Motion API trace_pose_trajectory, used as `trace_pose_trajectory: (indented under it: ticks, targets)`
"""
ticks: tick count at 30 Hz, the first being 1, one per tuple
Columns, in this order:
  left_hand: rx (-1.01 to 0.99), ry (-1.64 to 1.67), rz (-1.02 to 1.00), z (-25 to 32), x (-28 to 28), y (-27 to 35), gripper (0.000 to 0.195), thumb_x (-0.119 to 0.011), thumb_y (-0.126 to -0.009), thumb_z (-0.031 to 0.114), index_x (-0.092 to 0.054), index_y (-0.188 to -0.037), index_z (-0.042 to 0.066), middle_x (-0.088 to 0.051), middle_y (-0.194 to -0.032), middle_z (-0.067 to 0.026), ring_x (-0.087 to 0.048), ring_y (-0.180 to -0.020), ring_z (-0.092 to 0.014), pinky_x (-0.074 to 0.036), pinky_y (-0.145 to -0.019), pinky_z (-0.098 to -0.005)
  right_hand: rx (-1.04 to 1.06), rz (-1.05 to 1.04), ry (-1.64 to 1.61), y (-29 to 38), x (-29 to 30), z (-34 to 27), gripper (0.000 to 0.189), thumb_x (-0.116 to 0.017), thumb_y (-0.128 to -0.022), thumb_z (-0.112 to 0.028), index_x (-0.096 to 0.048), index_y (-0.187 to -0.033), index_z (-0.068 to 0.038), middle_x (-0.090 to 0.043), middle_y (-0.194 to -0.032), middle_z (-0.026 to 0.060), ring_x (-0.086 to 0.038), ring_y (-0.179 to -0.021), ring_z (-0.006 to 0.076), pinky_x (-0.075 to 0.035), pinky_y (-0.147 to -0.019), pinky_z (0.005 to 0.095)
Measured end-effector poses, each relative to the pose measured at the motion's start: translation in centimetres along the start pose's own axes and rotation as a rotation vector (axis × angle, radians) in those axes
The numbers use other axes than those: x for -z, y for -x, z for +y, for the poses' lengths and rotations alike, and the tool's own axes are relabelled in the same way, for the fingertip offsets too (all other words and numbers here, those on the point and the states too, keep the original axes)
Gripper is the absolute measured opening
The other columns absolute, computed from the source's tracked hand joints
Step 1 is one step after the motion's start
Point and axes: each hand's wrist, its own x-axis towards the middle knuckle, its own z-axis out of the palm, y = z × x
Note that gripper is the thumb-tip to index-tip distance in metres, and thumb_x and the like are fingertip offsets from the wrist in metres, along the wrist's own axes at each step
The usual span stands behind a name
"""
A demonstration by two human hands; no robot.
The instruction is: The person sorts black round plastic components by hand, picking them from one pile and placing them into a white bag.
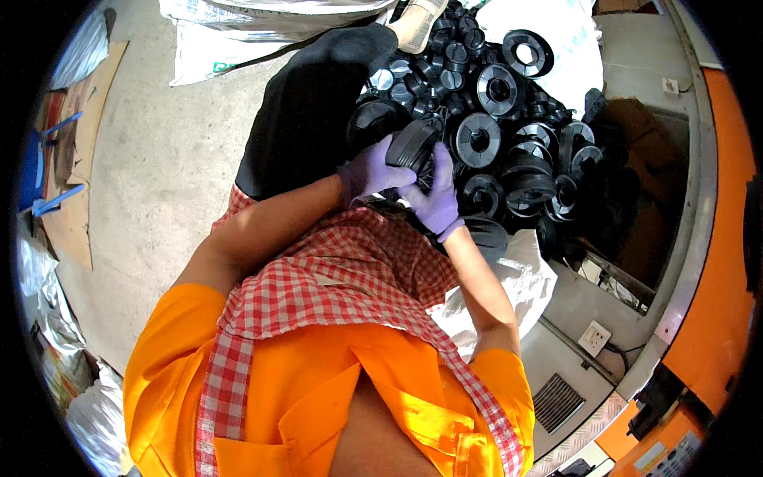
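Both my hands wear purple gloves and are raised between my knees, over a heap of black plastic parts. A round black plastic part with a ribbed side [412, 145] is held between them. My left hand [372, 170] grips its left and lower side. My right hand [436, 194] has its fingers along the right edge, with the thumb near the left thumb. The palms and the underside of the part are hidden. Just beyond lie black flanged spools [478, 140] and smaller round black caps [456, 53].
A white sack [536, 280] lies by my right forearm, and another printed white sack [202, 53] is at the upper left. To the right stands a grey machine panel [572, 369] with a socket [594, 338] and orange housing [727, 238]. Flattened cardboard [71, 220] rests on the concrete floor.
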Motion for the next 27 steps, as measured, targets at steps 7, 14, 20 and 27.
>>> trace_pose_trajectory:
  ticks: [7,14,20,27]
  targets:
    - [0.068,0.034,-0.075,2.0,-1.0,0.9,0.062,-0.067,-0.073,0.005,-0.041,-0.130,0.004,-0.059,-0.097,-0.0023,-0.054,-0.085,-0.009,-0.046,-0.076,-0.0261,-1.076,-0.171,-0.850,0.0,-1.2,1.0,0.066,-0.060,-0.085,-0.044,-0.034,-0.129,-0.003,-0.059,-0.100,0.0132,-0.062,-0.073,0.0224,-0.052,-0.058,0.0304]
    - [-0.005,0.086,-0.009,1.6,-0.5,-0.3,0.056,-0.068,-0.072,0.014,-0.049,-0.123,0.001,-0.062,-0.093,-0.0085,-0.058,-0.085,-0.015,-0.047,-0.076,-0.0287,-1.088,-0.342,-0.945,1.4,-2.4,3.1,0.040,-0.057,-0.091,-0.026,-0.040,-0.119,-0.003,-0.062,-0.078,0.0118,-0.061,-0.056,0.0206,-0.047,-0.045,0.0266]
    - [-0.017,0.145,0.484,-2.2,0.8,-2.6,0.070,-0.063,-0.078,0.014,-0.031,-0.141,0.010,-0.047,-0.128,-0.0167,-0.049,-0.111,-0.025,-0.042,-0.093,-0.0369,-0.890,-0.193,-0.817,-0.2,-1.3,6.5,0.018,-0.062,-0.086,-0.023,-0.057,-0.090,-0.006,-0.063,-0.081,0.0095,-0.055,-0.057,0.0208,-0.043,-0.045,0.0327]
    - [0.189,-0.167,0.723,-0.9,0.7,-2.9,0.059,-0.048,-0.087,0.012,-0.028,-0.142,0.010,-0.043,-0.133,-0.0200,-0.048,-0.115,-0.033,-0.037,-0.098,-0.0432,-0.590,-0.224,0.662,-3.2,0.9,18.3,0.091,-0.069,-0.073,-0.048,-0.023,-0.142,-0.010,-0.039,-0.139,0.0164,-0.035,-0.130,0.0336,-0.032,-0.104,0.0414]
